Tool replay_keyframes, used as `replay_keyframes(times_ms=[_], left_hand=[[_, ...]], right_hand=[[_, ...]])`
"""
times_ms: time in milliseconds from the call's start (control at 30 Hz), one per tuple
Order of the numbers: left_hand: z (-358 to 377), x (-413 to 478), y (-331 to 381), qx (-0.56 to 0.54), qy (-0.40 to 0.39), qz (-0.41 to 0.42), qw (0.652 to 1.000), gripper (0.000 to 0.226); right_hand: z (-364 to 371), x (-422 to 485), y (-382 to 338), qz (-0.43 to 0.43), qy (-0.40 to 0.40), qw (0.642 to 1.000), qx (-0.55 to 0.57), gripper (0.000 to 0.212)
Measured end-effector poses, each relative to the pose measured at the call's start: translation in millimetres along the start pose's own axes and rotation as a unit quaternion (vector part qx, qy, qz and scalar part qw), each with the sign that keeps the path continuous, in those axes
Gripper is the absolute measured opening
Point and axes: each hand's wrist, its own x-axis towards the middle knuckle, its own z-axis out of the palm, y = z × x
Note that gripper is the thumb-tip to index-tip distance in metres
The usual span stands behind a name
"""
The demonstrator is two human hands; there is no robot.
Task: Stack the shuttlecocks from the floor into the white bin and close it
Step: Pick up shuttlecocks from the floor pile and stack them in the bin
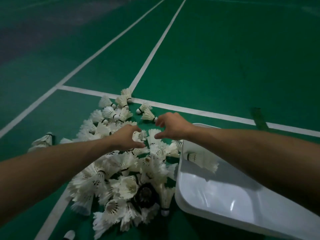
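Watching head view: I see left hand and right hand, both hands half-curled and gripping nothing, over shuttlecock pile on floor. White bin at pile's 3 o'clock, stacked shuttlecocks inside. Risks: hasty grab crushes feathers; right forearm knocks bin.

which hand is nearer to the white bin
Right. The right hand hovers just beside the white bin's far corner, its forearm crossing above the bin. The left hand is farther off, over the shuttlecock pile on the bin's left.
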Motion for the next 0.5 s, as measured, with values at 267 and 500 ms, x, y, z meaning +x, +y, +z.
replay_keyframes(times_ms=[267, 500], left_hand=[[3.1, 45.1, -25.8, -0.055, 0.027, 0.064, 0.996, 0.062], [25.5, 56.4, -39.8, -0.036, -0.061, 0.089, 0.993, 0.063]], right_hand=[[19.0, 51.7, 24.4, 0.002, -0.097, 0.994, -0.059, 0.055], [45.5, 73.4, 34.1, 0.058, -0.23, 0.971, -0.016, 0.054]])
